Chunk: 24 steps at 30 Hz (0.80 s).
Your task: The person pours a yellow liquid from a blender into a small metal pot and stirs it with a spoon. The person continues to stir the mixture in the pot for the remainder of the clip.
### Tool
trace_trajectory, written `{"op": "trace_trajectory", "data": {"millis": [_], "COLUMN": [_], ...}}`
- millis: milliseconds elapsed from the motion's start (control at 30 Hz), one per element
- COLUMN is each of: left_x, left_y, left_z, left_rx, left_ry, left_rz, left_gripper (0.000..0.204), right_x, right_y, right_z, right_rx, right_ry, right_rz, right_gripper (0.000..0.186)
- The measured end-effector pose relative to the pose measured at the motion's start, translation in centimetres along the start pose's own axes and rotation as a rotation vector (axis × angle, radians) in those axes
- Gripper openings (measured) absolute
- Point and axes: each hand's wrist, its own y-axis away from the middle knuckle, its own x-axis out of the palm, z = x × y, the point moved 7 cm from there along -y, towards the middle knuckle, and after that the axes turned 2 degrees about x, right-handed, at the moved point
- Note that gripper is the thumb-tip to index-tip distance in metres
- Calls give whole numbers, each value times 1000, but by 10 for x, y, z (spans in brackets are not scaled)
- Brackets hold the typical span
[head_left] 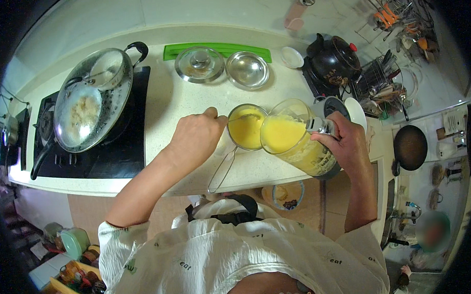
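My right hand [340, 134] is closed round the handle of a clear blender jar [319, 159]. The jar is tilted to the left, its rim close beside a round strainer [231, 160] with a long wire handle pointing toward me. Thick yellow liquid [284, 134] fills the jar's lower side, and more yellow liquid lies in the strainer. My left hand [201, 130] is closed at the strainer's left edge, gripping a thin spoon [249, 116] whose end dips into the yellow liquid. What supports the strainer is hidden.
At left, a large pan with a glass lid [91, 108] stands on a black cooktop [98, 164]. Behind the strainer are a glass lid [186, 71], a steel bowl [247, 70] and a green strip [172, 48]. A black kettle [333, 60] and utensil rack [381, 82] stand right.
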Motion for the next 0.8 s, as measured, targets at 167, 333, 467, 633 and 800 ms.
{"op": "trace_trajectory", "data": {"millis": [167,333,467,633,800], "left_x": [-2,-10,-14,-8,-6], "left_y": [8,19,24,17,7], "left_z": [4,0,-4,-4,0], "left_rx": [24,27,42,68,36], "left_ry": [15,78,92,78,-7], "left_rz": [56,78,73,43,34], "left_gripper": [22,19,19,21,24], "right_x": [-2,-2,-2,-2,-2], "right_y": [-1,-1,-3,-3,-6], "right_z": [1,4,7,7,11], "right_rx": [31,9,-1,20,-25], "right_ry": [-9,-16,-8,-26,15], "right_rz": [4,9,38,59,54], "right_gripper": [42,42,43,43,43]}}
